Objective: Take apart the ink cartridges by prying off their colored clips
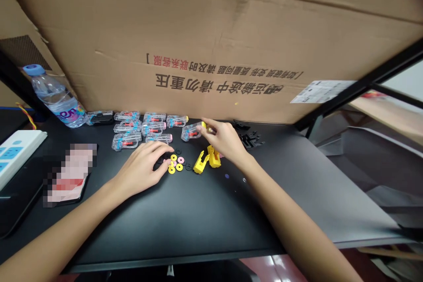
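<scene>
My right hand (228, 141) grips a clear plastic toy gun (191, 132) by its yellow-tipped end, just above the black tabletop. Blue and red parts show through its shell. Thumb and fingers of my left hand (145, 163) are curved and apart over a small pile of yellow washers (179, 167), pink washers (181, 160) and black rings (188, 167); its fingers hide part of the pile. Between the hands lie yellow plastic pieces (200, 163). Several similar clear toy guns (127, 141) lie in rows behind my left hand.
Black plastic parts (253, 139) lie beyond my right wrist. A tall cardboard sheet (211, 35) walls off the back. At left are a water bottle (57, 97), a phone (74, 172) and a white power strip (20, 154). A metal frame (357, 66) stands at right.
</scene>
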The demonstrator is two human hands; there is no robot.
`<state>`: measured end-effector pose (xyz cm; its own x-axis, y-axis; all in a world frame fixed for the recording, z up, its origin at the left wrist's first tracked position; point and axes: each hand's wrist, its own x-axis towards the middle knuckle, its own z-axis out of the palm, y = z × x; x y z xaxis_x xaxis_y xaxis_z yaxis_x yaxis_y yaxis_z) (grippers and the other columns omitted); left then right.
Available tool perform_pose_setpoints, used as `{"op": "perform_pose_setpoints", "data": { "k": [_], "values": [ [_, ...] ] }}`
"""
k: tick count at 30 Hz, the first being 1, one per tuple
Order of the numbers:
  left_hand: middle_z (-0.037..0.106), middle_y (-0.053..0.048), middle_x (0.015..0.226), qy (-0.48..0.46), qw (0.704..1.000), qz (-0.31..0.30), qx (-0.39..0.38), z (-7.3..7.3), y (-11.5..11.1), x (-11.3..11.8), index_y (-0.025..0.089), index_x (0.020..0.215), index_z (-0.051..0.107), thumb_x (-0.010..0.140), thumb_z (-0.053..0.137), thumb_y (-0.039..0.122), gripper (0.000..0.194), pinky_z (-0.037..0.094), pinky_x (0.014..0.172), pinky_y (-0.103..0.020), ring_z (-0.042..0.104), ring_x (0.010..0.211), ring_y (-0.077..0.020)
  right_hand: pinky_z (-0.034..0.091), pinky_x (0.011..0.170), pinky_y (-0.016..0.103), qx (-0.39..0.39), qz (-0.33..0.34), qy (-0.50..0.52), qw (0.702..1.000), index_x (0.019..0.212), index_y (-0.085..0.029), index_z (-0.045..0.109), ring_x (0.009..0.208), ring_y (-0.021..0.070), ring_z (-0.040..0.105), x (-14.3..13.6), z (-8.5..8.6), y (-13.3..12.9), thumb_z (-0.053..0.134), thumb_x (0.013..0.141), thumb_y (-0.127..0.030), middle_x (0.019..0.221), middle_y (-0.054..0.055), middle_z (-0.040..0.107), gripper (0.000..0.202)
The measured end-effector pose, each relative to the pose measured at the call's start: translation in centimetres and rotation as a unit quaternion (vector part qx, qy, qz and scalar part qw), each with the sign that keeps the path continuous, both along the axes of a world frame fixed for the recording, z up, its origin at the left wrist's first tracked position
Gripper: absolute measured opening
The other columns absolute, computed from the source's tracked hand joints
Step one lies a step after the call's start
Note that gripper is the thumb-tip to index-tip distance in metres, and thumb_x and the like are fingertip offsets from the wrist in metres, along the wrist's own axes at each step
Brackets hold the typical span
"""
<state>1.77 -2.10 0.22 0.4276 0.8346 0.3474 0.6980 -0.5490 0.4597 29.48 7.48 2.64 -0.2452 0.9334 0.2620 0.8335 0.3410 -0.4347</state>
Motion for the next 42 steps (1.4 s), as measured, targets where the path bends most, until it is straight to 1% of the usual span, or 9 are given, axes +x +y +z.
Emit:
{"op": "perform_pose_setpoints", "data": {
  "k": [3, 7, 14, 19, 22, 26, 33, 39, 42],
  "values": [
    [0.077, -0.007, 0.128, 0.022, 1.000, -0.013, 0.003, -0.2, -0.1, 0.0, 0.022, 0.121, 0.071, 0.107, 0.056, 0.025, 0.020, 0.054, 0.101, -0.047, 0.071, 0.121, -0.0272, 0.057, 0.077, 0.039, 0.002, -0.008, -0.033, 0.999, 0.143, -0.021, 0.075, 0.088, 0.0305, 0.080, -0.3, 0.1, 0.1, 0.057, 0.105, -0.049, 0.110, 0.013, 0.086, 0.050],
    [0.079, -0.006, 0.124, 0.040, 0.999, -0.034, 0.009, -0.3, -0.2, -0.1, 0.023, 0.118, 0.072, 0.110, 0.052, 0.027, 0.022, 0.052, 0.099, -0.046, 0.072, 0.116, -0.0259, 0.057, 0.077, 0.037, 0.017, 0.009, -0.031, 0.999, 0.128, -0.025, 0.082, 0.086, 0.0284, 0.081, 0.1, 0.4, -0.5, 0.053, 0.105, -0.036, 0.108, 0.010, 0.086, 0.039],
    [0.078, -0.005, 0.115, 0.050, 0.997, -0.051, 0.021, 0.0, -0.2, -0.1, 0.023, 0.110, 0.073, 0.112, 0.049, 0.028, 0.024, 0.048, 0.089, -0.041, 0.070, 0.106, -0.0243, 0.048, 0.070, 0.032, 0.076, -0.029, 0.058, 0.995, 0.097, -0.020, 0.082, 0.068, 0.0202, 0.068, 4.8, 1.7, -0.7, 0.060, 0.100, -0.041, 0.075, 0.005, 0.077, 0.031],
    [0.076, -0.004, 0.104, 0.046, 0.997, -0.056, 0.033, -0.2, -0.2, -0.1, 0.023, 0.109, 0.075, 0.112, 0.049, 0.028, 0.027, 0.047, 0.085, -0.039, 0.069, 0.097, -0.0225, 0.037, 0.058, 0.030, -0.092, 0.012, 0.084, 0.992, 0.086, -0.019, 0.079, 0.056, 0.0145, 0.050, 7.8, 2.3, -0.7, 0.072, 0.092, -0.059, 0.061, -0.001, 0.063, 0.040],
    [0.075, -0.003, 0.099, 0.039, 0.997, -0.056, 0.038, -0.2, -0.2, -0.1, 0.023, 0.109, 0.077, 0.112, 0.050, 0.028, 0.028, 0.047, 0.084, -0.037, 0.068, 0.093, -0.0207, 0.038, 0.059, 0.029, -0.181, 0.076, 0.081, 0.977, 0.084, -0.019, 0.075, 0.060, 0.0148, 0.054, 7.1, 2.4, -1.5, 0.073, 0.091, -0.064, 0.068, 0.001, 0.068, 0.045],
    [0.076, -0.003, 0.100, 0.035, 0.997, -0.049, 0.038, -0.1, -0.1, -0.2, 0.024, 0.109, 0.077, 0.110, 0.050, 0.026, 0.027, 0.047, 0.086, -0.037, 0.068, 0.093, -0.0208, 0.038, 0.060, 0.028, -0.170, 0.122, 0.040, 0.977, 0.081, -0.021, 0.071, 0.062, 0.0142, 0.054, 4.3, 2.2, -3.1, 0.075, 0.093, -0.060, 0.069, -0.001, 0.066, 0.042],
    [0.076, -0.003, 0.101, 0.038, 0.998, -0.050, 0.028, -0.1, -0.1, -0.1, 0.024, 0.113, 0.077, 0.111, 0.052, 0.028, 0.025, 0.046, 0.087, -0.038, 0.067, 0.092, -0.0204, 0.031, 0.066, 0.033, -0.061, 0.122, -0.148, 0.980, 0.052, -0.022, 0.046, 0.062, 0.0177, 0.051, 1.4, 1.5, -5.0, 0.078, 0.094, -0.049, 0.054, 0.000, 0.052, 0.060],
    [0.075, -0.002, 0.099, 0.044, 0.997, -0.055, 0.039, -0.1, -0.2, -0.1, 0.023, 0.111, 0.076, 0.111, 0.053, 0.027, 0.024, 0.044, 0.087, -0.037, 0.066, 0.092, -0.0207, 0.030, 0.065, 0.032, -0.080, 0.117, -0.150, 0.979, 0.060, -0.022, 0.058, 0.060, 0.0165, 0.050, 1.7, 1.4, -4.9, 0.066, 0.099, -0.034, 0.060, 0.001, 0.058, 0.041],
    [0.075, -0.002, 0.100, 0.044, 0.996, -0.058, 0.042, -0.2, -0.2, -0.1, 0.023, 0.112, 0.076, 0.112, 0.053, 0.027, 0.024, 0.044, 0.087, -0.037, 0.065, 0.094, -0.0210, 0.033, 0.066, 0.031, -0.084, 0.095, -0.152, 0.980, 0.059, -0.023, 0.053, 0.061, 0.0176, 0.054, 1.7, 1.3, -4.7, 0.065, 0.094, -0.026, 0.060, 0.001, 0.057, 0.038]
  ]
}}
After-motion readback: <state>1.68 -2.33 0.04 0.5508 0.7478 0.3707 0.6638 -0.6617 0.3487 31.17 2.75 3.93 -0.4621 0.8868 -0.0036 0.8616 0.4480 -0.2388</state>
